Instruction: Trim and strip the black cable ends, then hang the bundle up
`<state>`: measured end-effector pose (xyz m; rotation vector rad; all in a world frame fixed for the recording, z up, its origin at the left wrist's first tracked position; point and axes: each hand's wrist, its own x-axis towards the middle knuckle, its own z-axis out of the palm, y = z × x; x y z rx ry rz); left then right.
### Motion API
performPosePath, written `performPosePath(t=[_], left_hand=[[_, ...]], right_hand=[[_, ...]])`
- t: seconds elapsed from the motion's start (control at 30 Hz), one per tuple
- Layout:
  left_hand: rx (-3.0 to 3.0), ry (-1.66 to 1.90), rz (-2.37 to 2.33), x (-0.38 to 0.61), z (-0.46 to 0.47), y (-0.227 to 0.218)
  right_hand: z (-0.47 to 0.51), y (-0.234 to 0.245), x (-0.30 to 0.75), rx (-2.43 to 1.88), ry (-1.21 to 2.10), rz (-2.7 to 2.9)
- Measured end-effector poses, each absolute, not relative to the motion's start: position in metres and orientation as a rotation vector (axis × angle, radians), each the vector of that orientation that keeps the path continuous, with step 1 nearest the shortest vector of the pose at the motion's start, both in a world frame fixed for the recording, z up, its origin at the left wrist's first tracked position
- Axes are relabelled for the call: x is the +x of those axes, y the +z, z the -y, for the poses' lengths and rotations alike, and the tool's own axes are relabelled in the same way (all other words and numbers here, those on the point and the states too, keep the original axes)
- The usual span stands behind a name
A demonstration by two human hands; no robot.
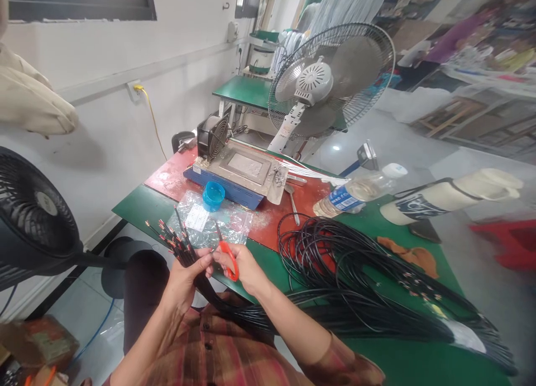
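My left hand (184,277) is closed round a bundle of thin black wires (173,241) whose stripped red and copper ends fan out up and to the left. My right hand (243,266) grips red-handled scissors (228,257), blades pointing up toward the wire ends. The rest of the black wire runs back across my lap and joins a big loose coil (330,252) on the green table (134,204).
On the red mat sits a solder pot (240,171) with a small fan (213,136), a blue cap (213,195) and a plastic bag (209,218). A water bottle (355,191), a white pedestal fan (330,76), a paper cup roll (452,196). A black fan (33,218) stands left.
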<state>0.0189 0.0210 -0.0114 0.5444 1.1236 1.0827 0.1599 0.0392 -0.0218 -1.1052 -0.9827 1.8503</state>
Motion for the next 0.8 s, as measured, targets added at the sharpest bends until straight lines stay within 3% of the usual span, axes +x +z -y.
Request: performPosePath(t=[0.43,0.8], left_hand=[[0.625,1.053,-1.022,0.0174,-0.0203,-0.0089],[0.669,1.051,-1.030,0.0198,-0.0196,-0.0104]], right_hand=[[-0.0422,-0.0248,0.1589,-0.953,2.142,0.697],[-0.0444,-0.0166,0.1585,-1.006,2.034,0.778]])
